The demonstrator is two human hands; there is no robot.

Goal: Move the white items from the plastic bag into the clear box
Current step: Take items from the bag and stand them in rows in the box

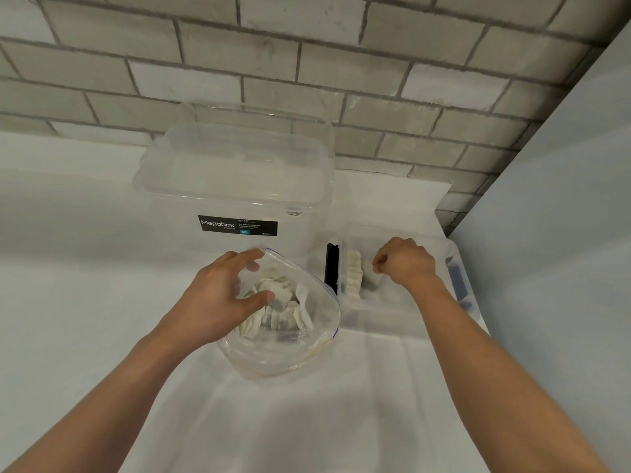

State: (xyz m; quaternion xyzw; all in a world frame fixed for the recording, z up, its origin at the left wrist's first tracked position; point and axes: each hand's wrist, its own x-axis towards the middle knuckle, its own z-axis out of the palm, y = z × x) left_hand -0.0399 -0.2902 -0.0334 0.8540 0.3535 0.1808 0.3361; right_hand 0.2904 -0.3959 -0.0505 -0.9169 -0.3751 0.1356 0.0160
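A clear zip plastic bag [290, 349] lies open on the white table, with several white folded items [276, 302] inside. My left hand [222, 295] holds the bag's near-left rim, thumb and fingers curled over the opening. To the right stands a low clear box [409, 312] with a row of white items [353, 273] upright along its left side. My right hand [404, 262] is inside the box, fingers curled, pinching one white item [370, 276] next to that row.
A tall clear Megabox storage box [235, 199] with its lid on stands behind the bag. A brick wall [307, 63] runs along the back, a grey wall [563, 199] closes the right side. White table surface [307, 421] stretches toward me.
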